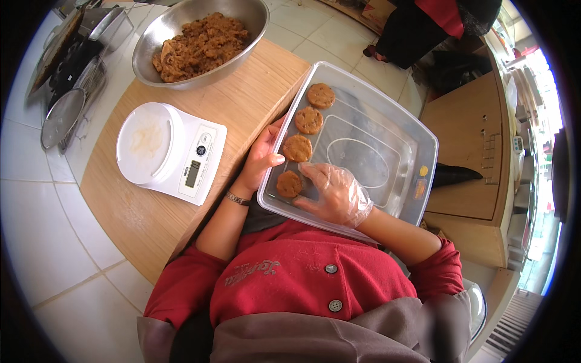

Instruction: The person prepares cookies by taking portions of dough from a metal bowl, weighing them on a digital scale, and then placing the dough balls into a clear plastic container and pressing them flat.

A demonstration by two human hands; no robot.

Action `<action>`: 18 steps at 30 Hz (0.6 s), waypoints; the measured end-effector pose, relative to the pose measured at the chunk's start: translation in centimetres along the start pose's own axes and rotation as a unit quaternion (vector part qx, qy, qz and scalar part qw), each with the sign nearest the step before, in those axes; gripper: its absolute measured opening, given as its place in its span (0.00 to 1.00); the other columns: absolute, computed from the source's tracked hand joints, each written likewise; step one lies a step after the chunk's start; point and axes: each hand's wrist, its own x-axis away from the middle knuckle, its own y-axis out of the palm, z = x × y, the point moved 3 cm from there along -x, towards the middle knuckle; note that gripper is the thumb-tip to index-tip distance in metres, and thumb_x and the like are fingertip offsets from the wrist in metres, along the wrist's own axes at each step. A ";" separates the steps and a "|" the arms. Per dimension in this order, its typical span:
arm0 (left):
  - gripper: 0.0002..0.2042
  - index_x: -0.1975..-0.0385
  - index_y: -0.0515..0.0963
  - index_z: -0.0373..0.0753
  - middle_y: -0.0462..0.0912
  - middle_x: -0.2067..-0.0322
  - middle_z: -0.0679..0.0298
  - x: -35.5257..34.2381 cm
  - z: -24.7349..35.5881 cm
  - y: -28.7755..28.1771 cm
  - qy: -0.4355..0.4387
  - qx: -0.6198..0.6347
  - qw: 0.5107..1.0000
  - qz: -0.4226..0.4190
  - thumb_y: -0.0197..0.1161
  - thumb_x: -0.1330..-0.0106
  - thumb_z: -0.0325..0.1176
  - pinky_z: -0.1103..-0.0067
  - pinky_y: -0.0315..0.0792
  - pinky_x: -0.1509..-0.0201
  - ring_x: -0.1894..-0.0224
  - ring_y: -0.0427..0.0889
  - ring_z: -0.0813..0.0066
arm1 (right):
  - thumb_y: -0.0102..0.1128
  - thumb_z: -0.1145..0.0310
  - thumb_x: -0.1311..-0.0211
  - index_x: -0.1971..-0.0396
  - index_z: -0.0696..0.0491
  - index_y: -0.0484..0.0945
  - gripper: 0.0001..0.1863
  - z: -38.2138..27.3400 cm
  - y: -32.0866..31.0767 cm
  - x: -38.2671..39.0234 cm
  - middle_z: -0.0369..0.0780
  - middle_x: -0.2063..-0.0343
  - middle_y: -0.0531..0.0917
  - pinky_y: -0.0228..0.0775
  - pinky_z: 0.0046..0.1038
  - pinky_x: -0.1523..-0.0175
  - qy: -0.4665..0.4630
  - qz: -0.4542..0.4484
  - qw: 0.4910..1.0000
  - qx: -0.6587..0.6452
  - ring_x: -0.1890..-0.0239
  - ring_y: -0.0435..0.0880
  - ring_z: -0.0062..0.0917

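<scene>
A translucent plastic tray (369, 109) rests on my lap, tilted along the counter's edge, with several flat round dough pieces (308, 120) in a row down its left side. My left hand (264, 156) grips the tray's left wall, thumb over the rim. My right hand (330, 195), in a clear plastic glove, is inside the tray. Its fingers are apart around the lowest piece (289, 183), the index fingertip at the edge of the piece above it (297, 147). No object shows in its palm.
On the wooden counter (106, 199) are a white scale (148, 145) and a steel bowl (201, 48) of brown dough. A strainer (63, 118) and pans are at left. A person in dark clothing (411, 36) stands at top right, near a wooden cabinet (460, 139).
</scene>
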 end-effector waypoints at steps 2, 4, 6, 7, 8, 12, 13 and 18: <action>0.27 0.52 0.65 0.37 0.61 0.41 0.59 0.0 0.3 0.2 -0.007 0.005 1.000 0.005 0.62 0.53 0.39 0.73 0.52 0.33 0.40 0.61 0.71 | 0.70 0.61 0.56 0.53 0.61 0.71 0.31 -0.4 0.4 -0.2 0.47 0.69 0.78 0.73 0.39 0.61 -0.009 0.003 1.000 -0.007 0.66 0.80 0.44; 0.26 0.53 0.65 0.37 0.61 0.40 0.58 0.0 0.3 0.4 -0.015 0.009 1.000 0.009 0.62 0.53 0.39 0.73 0.51 0.33 0.40 0.61 0.71 | 0.70 0.60 0.56 0.53 0.60 0.71 0.31 -0.7 0.7 -0.7 0.47 0.70 0.78 0.73 0.39 0.62 0.010 -0.021 1.000 -0.001 0.67 0.80 0.44; 0.27 0.53 0.65 0.37 0.59 0.39 0.57 -0.1 0.5 0.6 -0.003 0.018 1.000 0.002 0.62 0.53 0.40 0.73 0.51 0.33 0.40 0.61 0.70 | 0.70 0.59 0.56 0.53 0.59 0.70 0.31 -0.9 0.9 -1.4 0.47 0.70 0.78 0.73 0.39 0.63 0.026 -0.040 0.999 0.005 0.67 0.80 0.44; 0.27 0.53 0.65 0.37 0.59 0.39 0.57 -0.2 0.6 0.7 -0.002 0.017 1.000 0.001 0.62 0.53 0.40 0.73 0.51 0.33 0.40 0.61 0.70 | 0.70 0.59 0.55 0.53 0.59 0.70 0.31 -0.9 1.1 -1.6 0.47 0.70 0.78 0.73 0.39 0.64 0.023 -0.060 0.998 0.022 0.68 0.80 0.43; 0.26 0.53 0.65 0.37 0.59 0.38 0.57 -0.2 0.6 0.7 0.002 0.020 1.000 -0.002 0.62 0.53 0.40 0.72 0.51 0.33 0.40 0.60 0.70 | 0.69 0.58 0.55 0.53 0.58 0.70 0.31 -0.8 1.4 -1.8 0.47 0.71 0.78 0.73 0.39 0.64 0.022 -0.081 0.996 0.037 0.69 0.80 0.43; 0.26 0.53 0.65 0.37 0.59 0.38 0.58 -0.1 0.8 0.9 -0.001 0.019 1.000 0.003 0.63 0.53 0.40 0.73 0.51 0.33 0.40 0.61 0.70 | 0.68 0.58 0.54 0.54 0.58 0.72 0.28 -0.9 1.6 -1.9 0.47 0.71 0.78 0.73 0.39 0.65 0.024 -0.072 0.996 0.042 0.69 0.81 0.43; 0.26 0.53 0.65 0.37 0.59 0.38 0.58 -0.2 0.8 0.9 -0.001 0.020 1.000 0.004 0.63 0.53 0.40 0.73 0.51 0.33 0.40 0.61 0.70 | 0.68 0.59 0.54 0.54 0.58 0.72 0.28 -1.0 1.1 -1.9 0.47 0.70 0.79 0.74 0.38 0.64 0.034 -0.069 0.997 0.021 0.69 0.81 0.42; 0.26 0.53 0.65 0.38 0.62 0.42 0.60 -0.1 0.7 0.9 0.005 0.015 1.000 0.000 0.62 0.52 0.40 0.75 0.53 0.36 0.44 0.62 0.73 | 0.65 0.64 0.52 0.48 0.57 0.71 0.29 -0.5 -2.2 -1.0 0.47 0.59 0.79 0.74 0.37 0.56 -0.050 -0.033 0.998 0.018 0.58 0.81 0.40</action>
